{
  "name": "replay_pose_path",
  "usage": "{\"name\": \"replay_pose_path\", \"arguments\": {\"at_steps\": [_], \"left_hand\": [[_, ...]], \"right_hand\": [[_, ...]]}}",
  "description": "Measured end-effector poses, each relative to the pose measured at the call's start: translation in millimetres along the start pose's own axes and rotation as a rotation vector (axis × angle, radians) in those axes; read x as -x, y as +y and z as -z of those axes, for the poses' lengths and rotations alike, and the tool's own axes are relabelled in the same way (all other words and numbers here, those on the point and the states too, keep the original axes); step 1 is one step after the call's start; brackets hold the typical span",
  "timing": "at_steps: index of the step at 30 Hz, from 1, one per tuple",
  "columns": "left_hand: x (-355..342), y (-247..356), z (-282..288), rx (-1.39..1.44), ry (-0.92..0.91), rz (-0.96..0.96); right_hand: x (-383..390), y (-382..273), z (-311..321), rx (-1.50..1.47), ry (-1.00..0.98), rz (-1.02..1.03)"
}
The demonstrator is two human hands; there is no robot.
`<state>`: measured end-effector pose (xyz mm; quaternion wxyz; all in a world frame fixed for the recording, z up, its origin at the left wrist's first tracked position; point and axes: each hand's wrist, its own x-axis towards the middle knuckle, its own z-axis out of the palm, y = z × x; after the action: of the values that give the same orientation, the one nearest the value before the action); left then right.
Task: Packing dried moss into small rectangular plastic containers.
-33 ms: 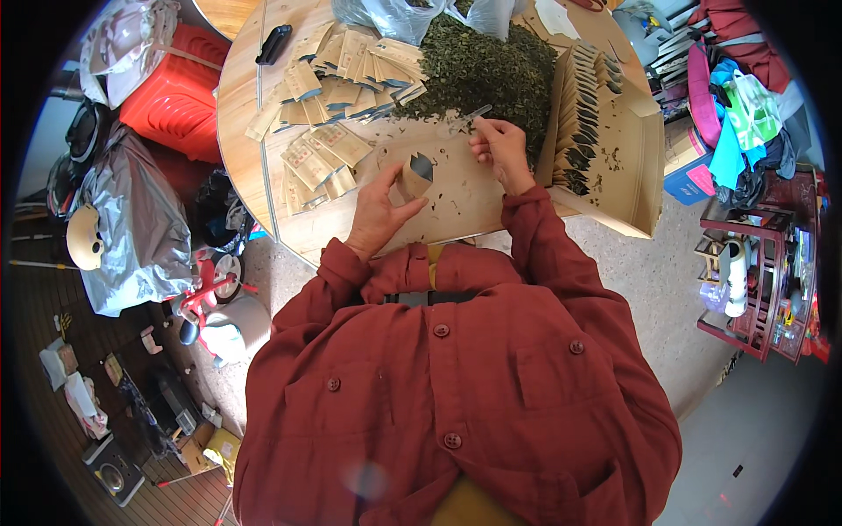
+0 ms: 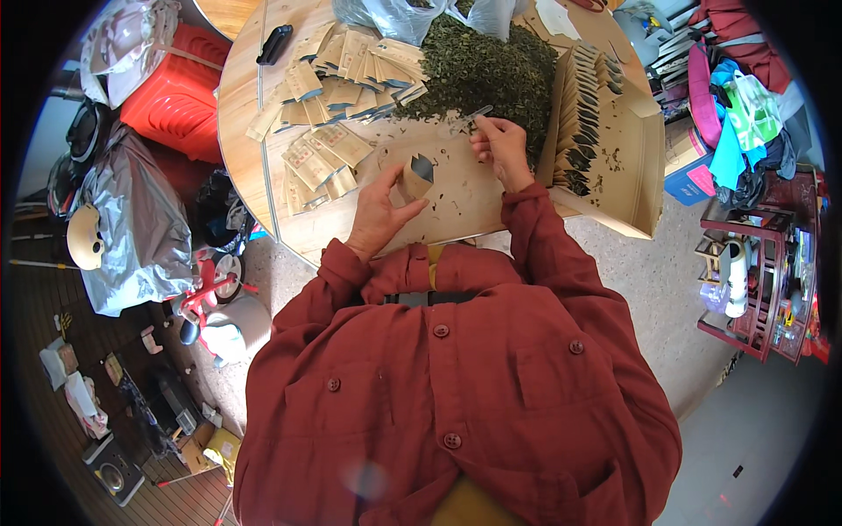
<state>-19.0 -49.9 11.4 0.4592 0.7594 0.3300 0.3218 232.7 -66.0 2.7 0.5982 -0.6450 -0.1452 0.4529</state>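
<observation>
My left hand is closed around a small brown paper packet, holding it upright near the table's front edge. The packet's mouth gapes, and its silvery lining shows. My right hand pinches a clear plastic scoop, whose tip lies at the near edge of a big heap of dried dark-green leaves. What the scoop carries is too small to tell. Flat brown packets lie left of my left hand, with a larger pile of packets behind them. Leaf crumbs are scattered between my hands.
Right of the heap, a shallow cardboard box holds rows of upright packets. A black stapler-like object lies at the table's far left. Clear plastic bags sit behind the heap. A red plastic stool stands left of the table.
</observation>
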Motion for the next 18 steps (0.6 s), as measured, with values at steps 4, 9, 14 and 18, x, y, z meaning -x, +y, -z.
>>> {"name": "replay_pose_path", "arguments": {"at_steps": [4, 9, 14, 18], "left_hand": [[0.4, 4.8, 4.1, 0.010, -0.035, 0.025], [0.1, 7.8, 7.0, 0.020, -0.047, 0.017], [0.3, 1.8, 8.8, 0.081, -0.065, 0.030], [3.6, -7.0, 6.6, 0.105, -0.078, 0.052]], "right_hand": [[-21.8, 2.3, -7.7, -0.003, 0.046, 0.008], [-28.8, 3.3, -11.7, -0.025, 0.080, -0.012], [-8.3, 0.6, -6.5, 0.021, 0.026, 0.094], [12.3, 6.1, 3.5, 0.034, -0.033, 0.060]]}}
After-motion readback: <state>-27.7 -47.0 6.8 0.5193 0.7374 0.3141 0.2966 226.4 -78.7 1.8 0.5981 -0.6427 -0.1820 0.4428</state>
